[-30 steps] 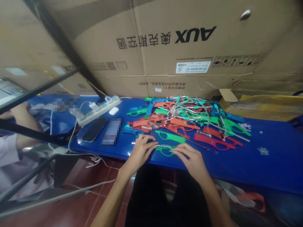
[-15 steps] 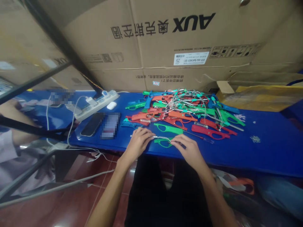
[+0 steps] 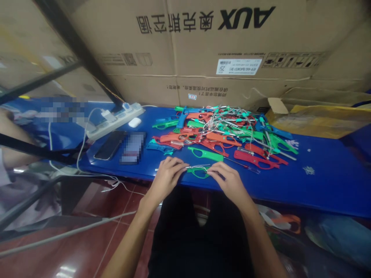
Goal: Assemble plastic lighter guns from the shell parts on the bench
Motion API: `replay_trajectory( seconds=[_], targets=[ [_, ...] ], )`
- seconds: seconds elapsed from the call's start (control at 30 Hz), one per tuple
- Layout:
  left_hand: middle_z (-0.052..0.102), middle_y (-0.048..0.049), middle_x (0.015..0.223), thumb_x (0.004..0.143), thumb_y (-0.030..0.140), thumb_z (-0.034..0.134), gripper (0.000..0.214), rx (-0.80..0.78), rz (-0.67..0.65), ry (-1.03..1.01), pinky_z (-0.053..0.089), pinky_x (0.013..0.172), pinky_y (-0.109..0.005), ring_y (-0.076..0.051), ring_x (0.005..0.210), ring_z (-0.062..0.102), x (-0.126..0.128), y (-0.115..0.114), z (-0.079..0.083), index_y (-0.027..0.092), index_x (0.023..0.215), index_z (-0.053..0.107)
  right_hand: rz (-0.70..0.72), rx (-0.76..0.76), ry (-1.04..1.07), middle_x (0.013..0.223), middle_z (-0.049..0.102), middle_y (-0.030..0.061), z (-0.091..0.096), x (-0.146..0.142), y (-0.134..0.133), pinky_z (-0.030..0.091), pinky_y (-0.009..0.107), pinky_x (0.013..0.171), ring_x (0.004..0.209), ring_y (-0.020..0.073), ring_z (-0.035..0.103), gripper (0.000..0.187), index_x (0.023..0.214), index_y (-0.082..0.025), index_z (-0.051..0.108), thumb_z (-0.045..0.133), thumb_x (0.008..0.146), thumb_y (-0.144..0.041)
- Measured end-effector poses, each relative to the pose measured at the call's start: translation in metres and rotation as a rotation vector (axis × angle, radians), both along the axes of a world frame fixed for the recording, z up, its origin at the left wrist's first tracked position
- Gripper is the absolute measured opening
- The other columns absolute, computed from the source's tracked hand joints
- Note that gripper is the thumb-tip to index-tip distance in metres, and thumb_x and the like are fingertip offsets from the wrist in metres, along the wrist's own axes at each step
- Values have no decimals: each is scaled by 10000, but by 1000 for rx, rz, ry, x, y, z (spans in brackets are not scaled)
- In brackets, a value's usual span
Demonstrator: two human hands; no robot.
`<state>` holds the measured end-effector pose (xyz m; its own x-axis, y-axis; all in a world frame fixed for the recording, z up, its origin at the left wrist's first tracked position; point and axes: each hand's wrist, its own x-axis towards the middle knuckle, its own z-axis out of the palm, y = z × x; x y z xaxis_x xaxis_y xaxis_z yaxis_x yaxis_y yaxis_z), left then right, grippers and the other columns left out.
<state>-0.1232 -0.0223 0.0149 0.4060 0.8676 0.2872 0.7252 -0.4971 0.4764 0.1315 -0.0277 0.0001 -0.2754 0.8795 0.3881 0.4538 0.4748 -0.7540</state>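
Observation:
My left hand (image 3: pixel 168 173) is closed in a pinch on a thin metal lighter tube with white wires (image 3: pixel 197 166) trailing rightward. The fingers of my right hand (image 3: pixel 226 174) are pinched together at the other end of the wires, where a small part is too hidden to make out. Just below the wires, between both hands, lies a green lighter handle shell (image 3: pixel 197 174) with a finger loop. Beyond it rests another green lighter handle (image 3: pixel 207 154). A screwdriver (image 3: pixel 251 168) with a clear handle lies right of that.
A heap of red, green and blue lighter parts (image 3: pixel 220 137) with tangled wires covers the table's middle. Two phones (image 3: pixel 110 145), a white case (image 3: pixel 135 122) and a power strip (image 3: pixel 116 121) are at left. A large carton (image 3: pixel 185 46) stands behind. Another person's arm (image 3: pixel 17 133) shows far left.
The view has shifted slightly. Both hands keep nearly the same place and grip; the wires between them now lie straighter.

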Motion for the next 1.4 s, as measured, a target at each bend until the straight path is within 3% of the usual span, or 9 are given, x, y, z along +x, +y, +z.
replay_trajectory(
  seconds=[0.63, 0.87, 1.13, 1.4],
  targets=[
    [720, -32, 1032, 1022, 229, 580, 217, 45, 144, 195, 397, 907, -451, -231, 935, 538, 15, -9, 5, 296, 1069, 781, 25, 2, -78, 952, 695, 67, 7, 2, 1, 562, 304, 819, 868, 192, 698, 147, 936, -217, 719, 590, 998, -248],
    [720, -40, 1027, 1018, 296, 594, 208, 55, 162, 77, 420, 882, -428, -229, 929, 544, 17, 4, -5, 314, 1080, 792, 27, 0, -55, 935, 723, 69, 8, 7, 8, 574, 330, 842, 892, 208, 706, 184, 927, -224, 720, 566, 1010, -280],
    [722, -31, 1028, 996, 261, 635, 187, 96, 150, -47, 417, 871, -398, -217, 940, 540, 16, 3, -14, 310, 1102, 782, 6, 19, -119, 934, 717, 57, 5, 10, 8, 584, 314, 815, 868, 194, 711, 198, 921, -222, 749, 583, 1008, -289],
    [733, -26, 1031, 997, 278, 637, 181, 97, 181, -26, 415, 857, -405, -223, 937, 551, 21, 2, -14, 314, 1089, 788, -138, 180, -348, 1209, 718, 119, -11, 11, -18, 541, 477, 990, 1122, 280, 648, 295, 1257, -235, 714, 516, 1038, -248]
  ],
)
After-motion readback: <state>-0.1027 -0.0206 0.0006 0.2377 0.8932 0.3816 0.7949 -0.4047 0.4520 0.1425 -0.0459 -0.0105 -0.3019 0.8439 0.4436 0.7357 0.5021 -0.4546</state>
